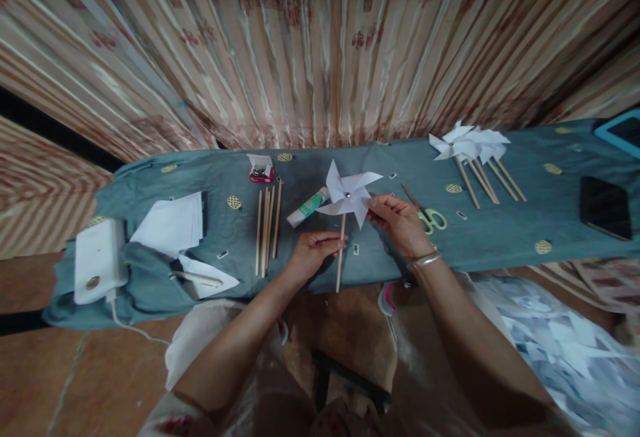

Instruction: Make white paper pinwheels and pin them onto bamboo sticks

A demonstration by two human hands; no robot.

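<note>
A white paper pinwheel (349, 195) with a silver pin at its centre is held up over the middle of the table. Its wooden stick (341, 265) is pinched between the thumb and fingers of my left hand (319, 252). My right hand (399, 222), with a bracelet at the wrist, has its fingers closed on the tip of the pinwheel's right blade. Behind my left hand lies a glue stick (308, 207) with a green and white label. Green-handled scissors (433, 220) rest just right of my right hand, partly hidden by it.
Several loose wooden sticks (264, 230) and a small red box of pins (261, 169) lie left of centre. Paper sheets (167, 224), a folded paper piece (207, 277) and a white corded device (100, 260) are further left. Several pinwheels (470, 142) and a dark phone (605, 208) lie right.
</note>
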